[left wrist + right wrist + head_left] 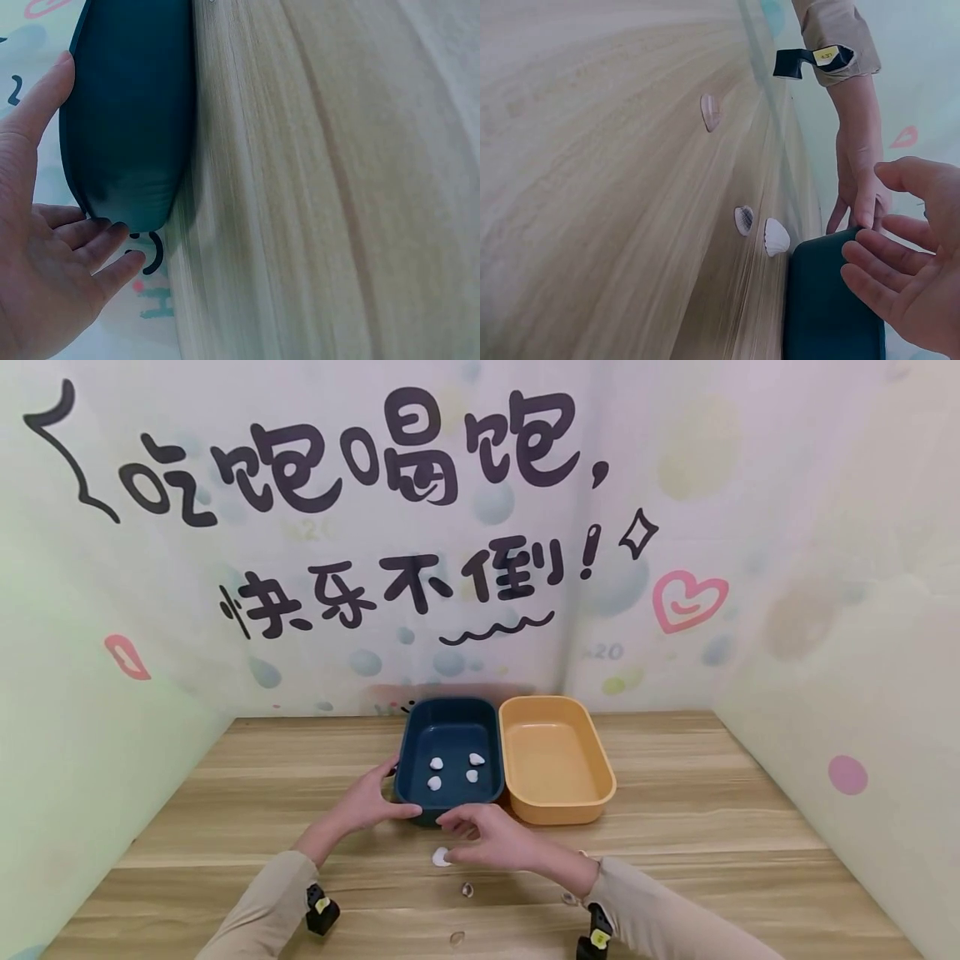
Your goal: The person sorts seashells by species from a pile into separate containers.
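Note:
My left hand (367,797) is at the near left corner of a dark blue plastic bin (447,714). Its thumb lies along the rim and its fairly straight fingers touch the side, as the left wrist view also shows. Several small white shells (476,759) lie on the bin's floor. My right hand (491,837) hovers at the bin's near edge, fingers loosely bent and nothing between them. Just below that hand, a white ribbed shell (776,237) lies on the table in front of the bin. A small dark-striped shell (744,220) is beside it.
A yellow bin (551,768) stands against the blue one's right side. Nearer me on the wooden table (300,910) lies a pinkish shell (457,938). Another shell (570,899) sits by my right wrist. A printed cloth wall (375,668) rises behind the bins.

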{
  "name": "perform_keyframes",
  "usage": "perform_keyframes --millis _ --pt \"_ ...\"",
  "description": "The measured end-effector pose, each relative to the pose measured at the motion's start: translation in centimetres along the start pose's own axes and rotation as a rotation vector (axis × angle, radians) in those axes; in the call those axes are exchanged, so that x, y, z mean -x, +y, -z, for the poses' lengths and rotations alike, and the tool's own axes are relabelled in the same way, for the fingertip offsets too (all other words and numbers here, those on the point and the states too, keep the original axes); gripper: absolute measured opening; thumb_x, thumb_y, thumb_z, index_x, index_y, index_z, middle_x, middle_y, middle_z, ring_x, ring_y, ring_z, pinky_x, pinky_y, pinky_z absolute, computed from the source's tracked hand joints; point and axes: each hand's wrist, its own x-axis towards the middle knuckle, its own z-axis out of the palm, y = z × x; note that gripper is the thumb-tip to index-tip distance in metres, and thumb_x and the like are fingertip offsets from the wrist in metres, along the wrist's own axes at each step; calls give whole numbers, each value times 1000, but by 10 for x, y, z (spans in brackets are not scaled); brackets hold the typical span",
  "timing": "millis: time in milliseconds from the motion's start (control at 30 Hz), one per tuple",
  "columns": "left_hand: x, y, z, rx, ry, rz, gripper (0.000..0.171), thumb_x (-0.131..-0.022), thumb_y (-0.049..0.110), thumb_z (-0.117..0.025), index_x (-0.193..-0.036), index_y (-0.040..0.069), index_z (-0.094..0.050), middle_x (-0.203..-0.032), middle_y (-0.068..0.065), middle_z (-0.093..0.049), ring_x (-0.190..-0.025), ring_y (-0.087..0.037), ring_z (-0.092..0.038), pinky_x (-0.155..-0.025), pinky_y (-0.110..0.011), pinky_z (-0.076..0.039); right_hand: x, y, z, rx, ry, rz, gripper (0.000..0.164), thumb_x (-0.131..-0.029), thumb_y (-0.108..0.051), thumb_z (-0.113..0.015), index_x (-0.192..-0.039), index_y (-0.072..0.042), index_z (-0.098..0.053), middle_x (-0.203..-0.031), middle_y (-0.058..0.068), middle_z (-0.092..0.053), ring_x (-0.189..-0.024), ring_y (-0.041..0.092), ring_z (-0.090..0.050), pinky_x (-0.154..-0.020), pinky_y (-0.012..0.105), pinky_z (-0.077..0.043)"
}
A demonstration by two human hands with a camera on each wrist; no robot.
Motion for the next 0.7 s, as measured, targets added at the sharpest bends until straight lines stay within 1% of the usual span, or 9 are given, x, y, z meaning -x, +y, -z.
perform_keyframes --millis 133,233,433,600,700 --pt "0 -1 0 0 -5 3 99 -68 45 -75 -141 -2 -26 -135 -25 -40 -122 -37 -41 -95 -51 -36 -4 2 -4 17 -36 -9 41 -83 -20 -66 -119 -1 -57 -113 11 -60 -100 19 -57 -83 25 -47" --pt "0 -2 0 -1 -9 10 99 -69 45 -75 -141 -1 -26 -135 -25 -40 -122 -37 -40 -96 -51 -36 -6 5 -8 44 -71 -22 43 -83 -20 -66 -120 -1 -56 -115 9 -60 -101 16 -57 -83 23 -47" --pt "-1 -2 0 -12 -11 18 101 -68 48 -75 -141 -2 -26 -135 -25 -40 -121 -37 -41 -95 -52 -36 -12 15 -12 150 -139 -6 45 -81 -20 -68 -120 -1 -55 -116 6 -60 -98 8 -57 -83 19 -45" --pt "-1 -2 0 -5 -17 18 101 -68 48 -75 -141 -2 -25 -135 -25 -40 -122 -37 -40 -96 -51 -36 -16 19 -14 229 -186 -6 45 -82 -20 -68 -121 -2 -55 -116 3 -59 -96 6 -55 -83 17 -44" --pt "-2 -2 0 -1 -20 20 101 -68 48 -75 -141 -2 -25 -135 -25 -40 -122 -37 -40 -96 -51 -36 -18 20 -15 280 -199 13 44 -81 -20 -68 -120 -2 -56 -112 2 -59 -93 6 -53 -81 16 -43"
